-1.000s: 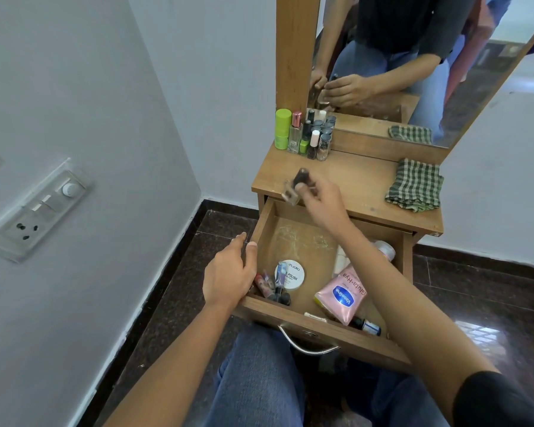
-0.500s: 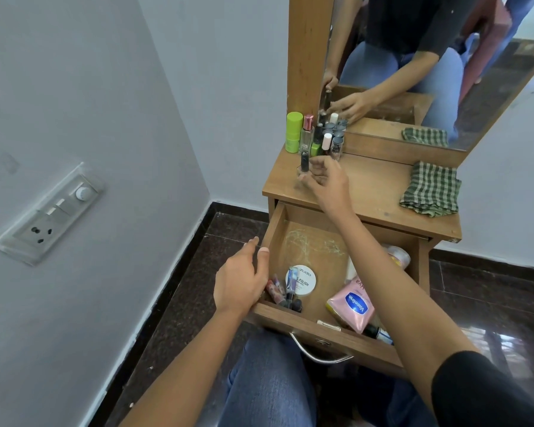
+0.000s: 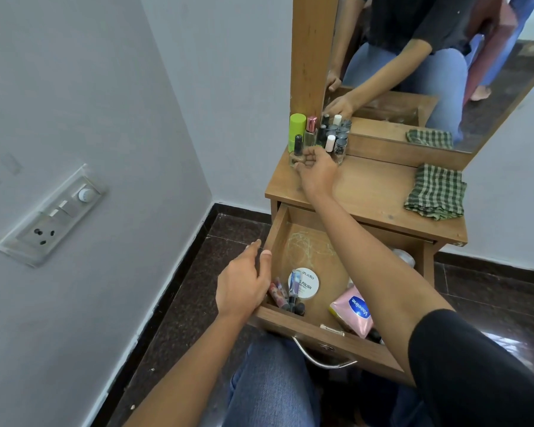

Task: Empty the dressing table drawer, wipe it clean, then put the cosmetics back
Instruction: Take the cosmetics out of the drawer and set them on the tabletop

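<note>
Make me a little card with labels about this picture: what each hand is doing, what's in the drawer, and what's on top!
Left hand: rests on the left wall of the open wooden drawer
Right hand: at a small clear nail polish bottle with a black cap, standing on the wooden tabletop; grip unclear
In drawer: round white tin, pink Vaseline tube, small tubes
On top: lime-green cylindrical bottle, folded green checked cloth
Drawer emptied: not yet
</note>
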Available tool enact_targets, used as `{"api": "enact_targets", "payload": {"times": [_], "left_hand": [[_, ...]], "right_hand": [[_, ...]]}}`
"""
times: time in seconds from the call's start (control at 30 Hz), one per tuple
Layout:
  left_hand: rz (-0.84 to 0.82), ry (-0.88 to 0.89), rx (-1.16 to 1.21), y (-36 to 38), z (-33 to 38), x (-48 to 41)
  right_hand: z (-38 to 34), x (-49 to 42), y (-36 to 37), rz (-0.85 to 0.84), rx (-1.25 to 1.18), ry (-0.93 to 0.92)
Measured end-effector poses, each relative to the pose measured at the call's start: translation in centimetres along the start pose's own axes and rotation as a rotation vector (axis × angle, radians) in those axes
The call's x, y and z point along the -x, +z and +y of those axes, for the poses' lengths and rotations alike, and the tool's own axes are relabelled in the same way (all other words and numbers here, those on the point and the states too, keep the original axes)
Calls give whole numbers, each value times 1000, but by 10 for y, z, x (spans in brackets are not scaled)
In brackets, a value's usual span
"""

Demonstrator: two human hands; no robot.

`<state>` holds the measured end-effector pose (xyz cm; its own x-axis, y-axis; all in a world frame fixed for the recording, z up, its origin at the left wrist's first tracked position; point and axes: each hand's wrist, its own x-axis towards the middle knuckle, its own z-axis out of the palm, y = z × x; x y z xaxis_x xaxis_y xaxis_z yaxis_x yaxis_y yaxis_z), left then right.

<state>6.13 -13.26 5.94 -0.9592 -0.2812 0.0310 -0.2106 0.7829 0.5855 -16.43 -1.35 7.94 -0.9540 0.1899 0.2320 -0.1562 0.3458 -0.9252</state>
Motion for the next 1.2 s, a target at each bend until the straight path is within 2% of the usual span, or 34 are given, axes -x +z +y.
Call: {"api": "enact_targets", "payload": {"times": [0.4,1.0,1.1,1.2], "left_hand": [[-13,-13,-9,0,1,0],[-19,-25,0,1,2,0],[-29,-34,0,0,2,0],[-25,-31,7,1,3,0]], "right_hand": [[4,-15,18,112,182,38],[8,-19,18,155,108,73],[8,-11,14,156,51,41],[6,11,2,144,-36,-78]]}}
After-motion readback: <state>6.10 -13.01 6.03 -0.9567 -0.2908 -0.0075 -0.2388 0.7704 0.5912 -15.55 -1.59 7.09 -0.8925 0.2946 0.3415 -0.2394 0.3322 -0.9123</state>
